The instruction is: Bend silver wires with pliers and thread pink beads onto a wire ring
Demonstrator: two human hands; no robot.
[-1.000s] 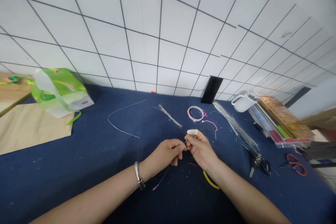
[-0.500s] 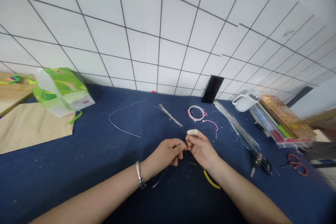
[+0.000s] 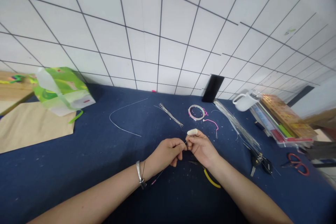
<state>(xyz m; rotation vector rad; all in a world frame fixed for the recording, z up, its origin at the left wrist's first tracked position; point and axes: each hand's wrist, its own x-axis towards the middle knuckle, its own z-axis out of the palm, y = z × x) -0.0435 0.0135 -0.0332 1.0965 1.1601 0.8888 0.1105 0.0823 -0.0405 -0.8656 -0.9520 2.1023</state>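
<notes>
As the figure is read from left to right, a loose curved wire (image 3: 110, 117) lies on the surface (image 3: 65, 154) toward ten o'clock of the hands, touched by neither. Next, pink beads (image 3: 153, 182) sit on the trailing end of a thin strand (image 3: 159, 174), toward seven o'clock of the left hand (image 3: 169, 152); whether they touch the surface cannot be told. The left grip is closed, thumb against forefinger, on the strand, whose middle is hidden by the fingers. A short exposed length rises toward two o'clock into the right hand (image 3: 203, 148), so the long axis runs roughly from seven to one o'clock, with the left hand nearer the beads. The right grip, one fingertip in a white cover (image 3: 192, 132), is pinched together, apparently on the strand's upper part. Toward five o'clock of it lies a yellow-handled tool (image 3: 212, 179), partly hidden.
</notes>
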